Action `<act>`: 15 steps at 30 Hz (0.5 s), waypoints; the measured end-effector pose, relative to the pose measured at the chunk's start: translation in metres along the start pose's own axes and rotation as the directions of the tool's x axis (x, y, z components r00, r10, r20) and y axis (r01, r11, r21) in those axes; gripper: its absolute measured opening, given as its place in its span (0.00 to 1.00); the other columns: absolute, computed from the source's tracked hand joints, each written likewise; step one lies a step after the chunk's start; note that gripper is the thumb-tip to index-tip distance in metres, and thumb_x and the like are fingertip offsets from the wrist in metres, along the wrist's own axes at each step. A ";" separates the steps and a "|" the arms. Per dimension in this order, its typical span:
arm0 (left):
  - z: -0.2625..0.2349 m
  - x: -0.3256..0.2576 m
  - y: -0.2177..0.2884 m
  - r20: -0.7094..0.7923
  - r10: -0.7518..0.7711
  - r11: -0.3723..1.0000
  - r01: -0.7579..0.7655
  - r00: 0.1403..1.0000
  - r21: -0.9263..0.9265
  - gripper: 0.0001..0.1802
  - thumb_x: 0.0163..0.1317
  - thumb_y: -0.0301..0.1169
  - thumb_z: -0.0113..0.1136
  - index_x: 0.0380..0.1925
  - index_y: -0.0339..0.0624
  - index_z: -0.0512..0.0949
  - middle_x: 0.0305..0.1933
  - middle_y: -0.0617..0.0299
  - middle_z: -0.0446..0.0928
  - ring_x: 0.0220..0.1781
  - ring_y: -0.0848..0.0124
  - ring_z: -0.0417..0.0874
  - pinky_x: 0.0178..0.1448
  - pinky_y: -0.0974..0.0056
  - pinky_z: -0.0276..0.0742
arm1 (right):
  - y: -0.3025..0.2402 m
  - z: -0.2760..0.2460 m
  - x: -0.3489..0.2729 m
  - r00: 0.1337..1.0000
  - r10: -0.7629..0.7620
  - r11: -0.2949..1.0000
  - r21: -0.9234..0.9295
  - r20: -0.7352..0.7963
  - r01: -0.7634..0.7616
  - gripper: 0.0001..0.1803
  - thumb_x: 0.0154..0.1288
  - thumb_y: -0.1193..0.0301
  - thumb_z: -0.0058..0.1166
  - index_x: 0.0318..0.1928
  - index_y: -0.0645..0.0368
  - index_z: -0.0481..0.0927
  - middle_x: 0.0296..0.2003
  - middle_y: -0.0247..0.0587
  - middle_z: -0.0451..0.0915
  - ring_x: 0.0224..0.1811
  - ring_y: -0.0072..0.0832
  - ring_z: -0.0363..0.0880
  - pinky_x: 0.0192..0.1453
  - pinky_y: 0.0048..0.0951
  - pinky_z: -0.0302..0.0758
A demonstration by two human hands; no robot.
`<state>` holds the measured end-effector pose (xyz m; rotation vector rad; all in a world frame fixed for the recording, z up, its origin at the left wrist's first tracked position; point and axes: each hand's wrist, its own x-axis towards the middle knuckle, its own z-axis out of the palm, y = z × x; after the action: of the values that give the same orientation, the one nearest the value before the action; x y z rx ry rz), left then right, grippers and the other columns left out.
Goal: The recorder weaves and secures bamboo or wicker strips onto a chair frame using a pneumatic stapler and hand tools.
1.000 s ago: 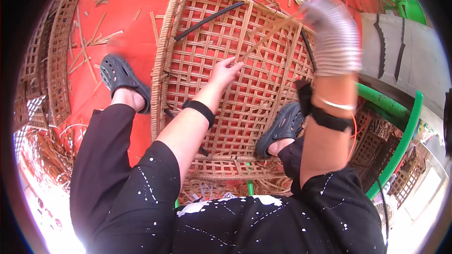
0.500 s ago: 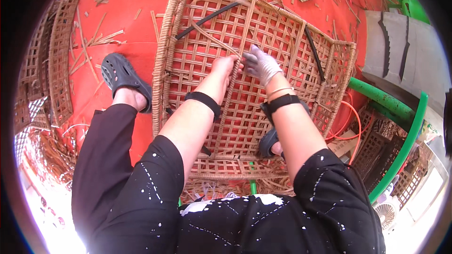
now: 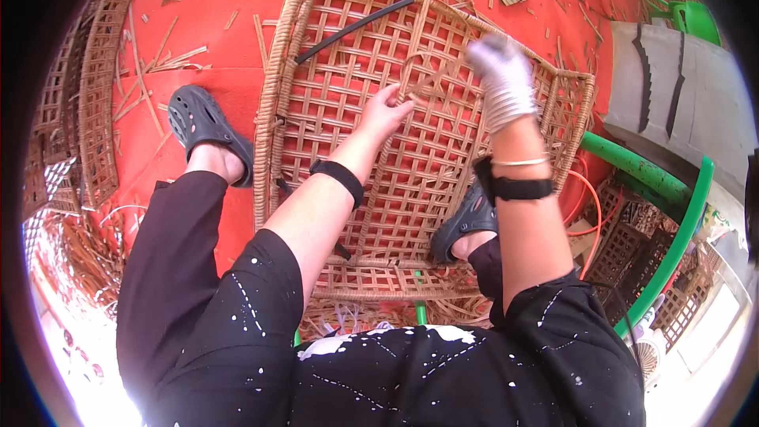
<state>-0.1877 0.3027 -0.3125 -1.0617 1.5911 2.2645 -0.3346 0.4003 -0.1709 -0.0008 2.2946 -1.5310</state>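
A large woven rattan panel (image 3: 336, 87) with raised, wrapped edges lies in front of me, its open lattice showing the red ground beneath. My left hand (image 3: 383, 115) is bare and rests over the middle of the lattice. Its thumb and fingers are bent in around a thin brown strip (image 3: 409, 71), which curls up in a loop just beyond the fingertips. To the right, my right hand (image 3: 504, 71) wears a pale glove and is raised above the lattice. Motion smears its fingers, so what they hold does not show. Between the hands the strip is blurred.
A black bar (image 3: 356, 29) lies across the panel's far left. Cut strips (image 3: 178, 59) litter the red ground. A grey board (image 3: 652, 79) and green tubing (image 3: 632, 164) stand at the right, woven panels (image 3: 103, 103) at the left. My shoes (image 3: 209, 130) flank the panel.
My right hand has moved away from the left hand, to the right and farther out. The long arc of strip has shrunk to a small loop. My left hand has barely moved.
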 end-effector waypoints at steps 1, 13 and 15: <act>-0.007 -0.001 -0.001 -0.040 0.014 0.999 -0.013 0.999 0.038 0.24 0.57 0.31 0.66 0.52 0.30 0.74 0.33 0.63 0.80 0.30 0.77 0.79 0.35 0.73 0.76 | -0.051 0.011 -0.018 0.997 -0.074 0.982 0.174 -0.005 0.073 0.14 0.52 0.69 0.61 0.38 0.64 0.78 0.27 0.32 0.76 0.28 0.19 0.71 0.34 0.21 0.67; 0.011 0.013 0.032 -0.051 -0.379 0.906 0.360 0.924 -0.223 0.12 0.62 0.38 0.56 0.36 0.41 0.80 0.31 0.61 0.81 0.31 0.72 0.81 0.38 0.65 0.74 | 0.055 0.028 0.010 1.000 -0.016 0.939 -0.344 0.015 0.020 0.21 0.59 0.54 0.57 0.39 0.62 0.80 0.33 0.47 0.83 0.37 0.34 0.82 0.44 0.32 0.76; 0.006 0.013 0.039 0.008 -0.480 0.853 0.469 0.877 -0.228 0.13 0.63 0.43 0.51 0.38 0.48 0.78 0.35 0.65 0.81 0.37 0.72 0.79 0.47 0.62 0.70 | 0.103 0.031 0.004 0.895 0.419 0.898 -0.220 0.153 -0.382 0.29 0.62 0.48 0.50 0.47 0.63 0.78 0.38 0.43 0.84 0.42 0.28 0.79 0.49 0.32 0.73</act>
<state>-0.2203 0.2889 -0.2907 -1.3939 0.9495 2.1066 -0.3076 0.4133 -0.2746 0.2483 2.1038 -1.0565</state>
